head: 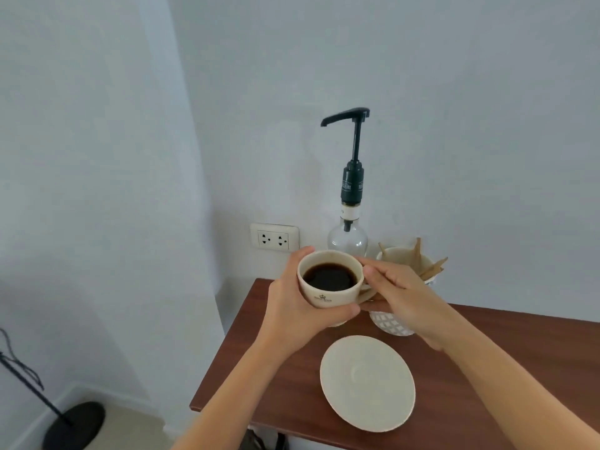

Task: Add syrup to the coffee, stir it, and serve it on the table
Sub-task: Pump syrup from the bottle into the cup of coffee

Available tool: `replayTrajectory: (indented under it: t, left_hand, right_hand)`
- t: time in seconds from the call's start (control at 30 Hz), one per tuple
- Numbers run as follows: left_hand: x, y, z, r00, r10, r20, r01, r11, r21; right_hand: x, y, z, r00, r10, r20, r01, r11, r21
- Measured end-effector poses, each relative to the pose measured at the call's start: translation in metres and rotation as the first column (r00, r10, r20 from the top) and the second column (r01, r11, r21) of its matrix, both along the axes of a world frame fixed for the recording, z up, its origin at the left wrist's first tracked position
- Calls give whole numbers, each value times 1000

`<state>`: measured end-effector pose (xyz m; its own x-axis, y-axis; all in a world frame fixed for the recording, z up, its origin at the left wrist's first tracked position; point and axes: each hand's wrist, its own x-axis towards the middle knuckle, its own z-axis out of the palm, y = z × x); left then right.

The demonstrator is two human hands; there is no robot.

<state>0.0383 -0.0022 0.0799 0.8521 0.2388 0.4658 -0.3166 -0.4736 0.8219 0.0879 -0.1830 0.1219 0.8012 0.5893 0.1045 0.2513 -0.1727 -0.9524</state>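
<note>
I hold a cream coffee cup (pixel 328 295) of black coffee in the air above the table's far left corner. My left hand (pixel 292 303) wraps its left side and bottom. My right hand (pixel 399 293) pinches the handle on the right. Behind the cup stands the clear syrup bottle (pixel 348 238) with a tall black pump (pixel 352 138); its spout points left, well above the cup. The empty cream saucer (pixel 368 383) lies on the brown table (pixel 487 368) below my hands. A white patterned cup of wooden stirrers (pixel 418 264) stands to the right, partly hidden by my right hand.
A white wall with a double socket (pixel 274 238) runs behind the table. The table's left edge drops to the floor, where a black stand with a round base (pixel 74 423) sits at the lower left.
</note>
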Motion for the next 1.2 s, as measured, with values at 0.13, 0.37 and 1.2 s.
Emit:
replayTrajectory:
  t: [0.13, 0.37, 1.2]
  left_hand:
    - [14, 16, 31, 999, 25, 21, -24, 1000, -19]
    - [40, 34, 77, 998, 55, 37, -53, 997, -49]
    - [81, 39, 129, 993, 118, 28, -117, 992, -43]
  right_hand:
    - [16, 21, 37, 994, -72, 88, 75, 997, -26]
    - [79, 54, 114, 769, -518, 375, 442, 854, 274]
    - [119, 98, 135, 947, -318, 47, 233, 781, 580]
